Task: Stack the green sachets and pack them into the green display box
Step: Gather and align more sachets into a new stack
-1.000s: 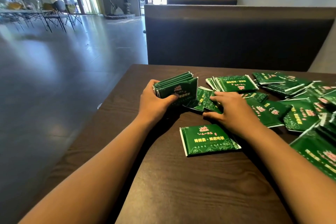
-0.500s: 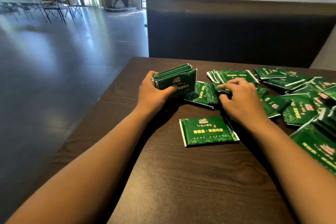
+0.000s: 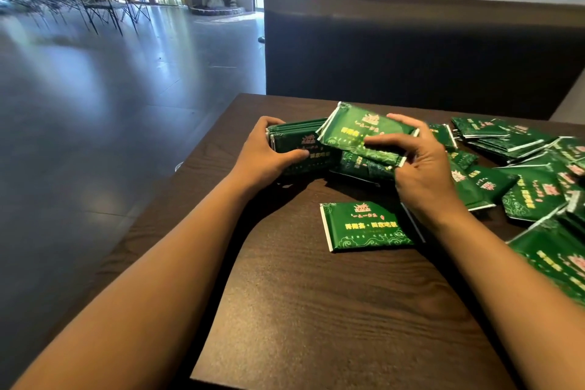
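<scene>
Big open hall with a shiny grey floor, some wire chairs [image 3: 104,6] way off by the windows, and a dark booth seat [image 3: 411,54] right behind the far edge of a dark wood table [image 3: 316,310]. Someone's sitting at the near edge, both bare arms out over it.

The left hand [image 3: 266,152] is wrapped around a stack [image 3: 297,144] of green sachets standing on edge near the far left corner, thumb across the front face, fingers curled over the back. The right hand [image 3: 421,168] has one sachet [image 3: 364,136] pinched, thumb on the printed face and fingers over its far edge, holding it tilted and lifted off the table, its left end over the stack. It's a bit blurry.

One lone sachet [image 3: 364,226] lies flat on the table, nearer the near edge, just below the right wrist. A messy pile [image 3: 522,174] of more sachets sprawls along the right edge, overlapping each other. A few more are tucked under the lifted one. Can't spot the display box anywhere in view.
</scene>
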### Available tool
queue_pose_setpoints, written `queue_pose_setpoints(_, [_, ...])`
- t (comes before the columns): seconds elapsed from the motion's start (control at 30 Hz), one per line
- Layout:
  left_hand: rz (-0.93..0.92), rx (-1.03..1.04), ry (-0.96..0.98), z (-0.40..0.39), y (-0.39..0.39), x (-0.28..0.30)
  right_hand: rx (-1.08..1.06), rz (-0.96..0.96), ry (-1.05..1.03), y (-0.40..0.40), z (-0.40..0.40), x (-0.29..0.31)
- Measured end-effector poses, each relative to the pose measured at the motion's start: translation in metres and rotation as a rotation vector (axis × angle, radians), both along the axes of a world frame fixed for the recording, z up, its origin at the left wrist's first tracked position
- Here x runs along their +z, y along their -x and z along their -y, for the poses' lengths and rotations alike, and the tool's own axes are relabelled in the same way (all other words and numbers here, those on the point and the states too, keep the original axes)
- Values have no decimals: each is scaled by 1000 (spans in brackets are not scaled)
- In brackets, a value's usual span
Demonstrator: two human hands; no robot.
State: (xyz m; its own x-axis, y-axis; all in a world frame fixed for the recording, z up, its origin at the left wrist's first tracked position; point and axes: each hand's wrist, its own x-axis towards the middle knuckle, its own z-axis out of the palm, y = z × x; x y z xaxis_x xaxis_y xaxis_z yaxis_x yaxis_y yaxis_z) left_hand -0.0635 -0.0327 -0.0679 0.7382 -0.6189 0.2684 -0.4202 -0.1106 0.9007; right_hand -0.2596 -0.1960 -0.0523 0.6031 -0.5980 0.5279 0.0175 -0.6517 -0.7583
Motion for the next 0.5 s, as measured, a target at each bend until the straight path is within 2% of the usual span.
queue_pose_setpoints(0.2, [-17, -87, -24, -3, -3, -1, 92, -218, 61, 0, -1, -4])
queue_pose_setpoints(0.33, [-23, -146, -33, -5, -4, 2, 173, -213, 14, 2, -4, 1])
queue_pose_setpoints(0.5, [-75, -259, -64, -10, 1, 8, 39, -161, 314, -1, -2, -4])
